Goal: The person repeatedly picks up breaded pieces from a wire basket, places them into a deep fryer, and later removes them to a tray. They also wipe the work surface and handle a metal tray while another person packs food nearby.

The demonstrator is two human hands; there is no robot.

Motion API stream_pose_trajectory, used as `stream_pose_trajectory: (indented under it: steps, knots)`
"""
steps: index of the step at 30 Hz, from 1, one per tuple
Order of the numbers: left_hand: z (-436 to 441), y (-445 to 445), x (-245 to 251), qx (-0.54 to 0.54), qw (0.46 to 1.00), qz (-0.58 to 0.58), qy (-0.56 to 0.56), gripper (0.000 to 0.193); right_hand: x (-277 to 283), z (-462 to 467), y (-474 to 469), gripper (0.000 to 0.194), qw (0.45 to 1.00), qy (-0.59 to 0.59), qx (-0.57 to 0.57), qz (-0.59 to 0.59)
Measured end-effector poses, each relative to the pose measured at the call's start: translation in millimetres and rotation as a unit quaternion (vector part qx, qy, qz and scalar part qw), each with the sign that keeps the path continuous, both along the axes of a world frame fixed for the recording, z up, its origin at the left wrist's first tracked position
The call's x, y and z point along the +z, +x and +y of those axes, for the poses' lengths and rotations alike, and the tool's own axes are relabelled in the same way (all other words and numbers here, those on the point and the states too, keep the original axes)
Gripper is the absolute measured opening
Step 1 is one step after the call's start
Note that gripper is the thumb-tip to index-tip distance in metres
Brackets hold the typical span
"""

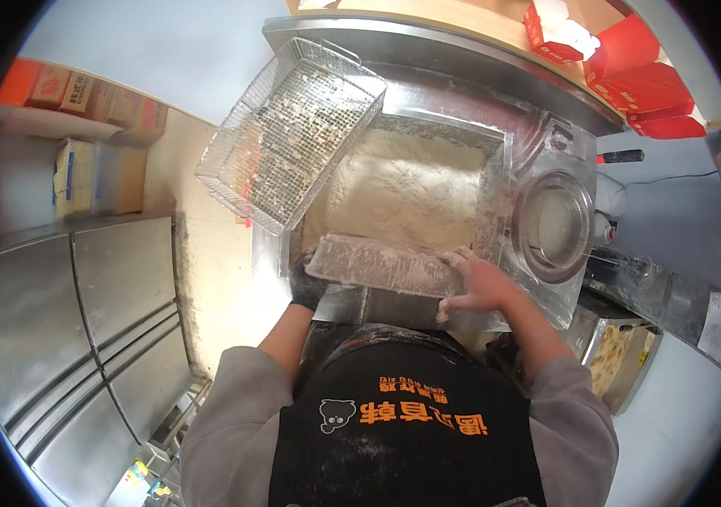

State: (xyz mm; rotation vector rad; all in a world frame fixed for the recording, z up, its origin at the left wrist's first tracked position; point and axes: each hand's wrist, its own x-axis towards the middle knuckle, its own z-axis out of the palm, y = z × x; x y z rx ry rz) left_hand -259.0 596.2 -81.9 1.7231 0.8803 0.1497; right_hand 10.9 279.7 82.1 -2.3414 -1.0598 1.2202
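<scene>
A flour-coated rectangular tray or basket [385, 266] is tilted at the near edge of a steel basin of pale flour [411, 190]. My left hand [307, 282], in a dark glove, grips its left end. My right hand [475, 282], bare and dusted with flour, holds its right end, thumb and fingers spread around the corner. A large wire mesh basket [316, 133], with pale crumbs on its mesh, rests across the basin's left rim. What the tray holds, if anything, cannot be told.
Right of the basin, a round well [553, 227] with pale contents is set in the steel counter. Red paper boxes [642, 92] stand on the shelf at the upper right. Steel cabinet doors [31, 304] are on the left, below cardboard boxes [104, 101]. A steel appliance [617, 348] is at the lower right.
</scene>
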Motion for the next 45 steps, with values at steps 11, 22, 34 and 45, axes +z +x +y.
stream_pose_trajectory:
  steps: [11, 22, 34, 45]
  knots:
    - [8, -53, -64, 0.135, 0.984, -0.074, -0.086, 0.029, -239, 167, 123, 0.064, 0.964, 0.054, 0.098, -0.243]
    - [7, -35, -26, 0.066, 0.993, -0.099, 0.010, 0.036, -245, 150, 70, 0.037, 0.938, -0.150, 0.311, 0.020]
    - [15, -53, -28, 0.006, 0.999, -0.048, 0.020, 0.038, -319, 280, 113, 0.042, 0.949, 0.292, 0.005, -0.117]
    - [17, -48, -17, -0.097, 0.991, 0.010, 0.094, 0.043, -296, 229, 49, 0.042, 0.875, 0.319, 0.360, -0.050]
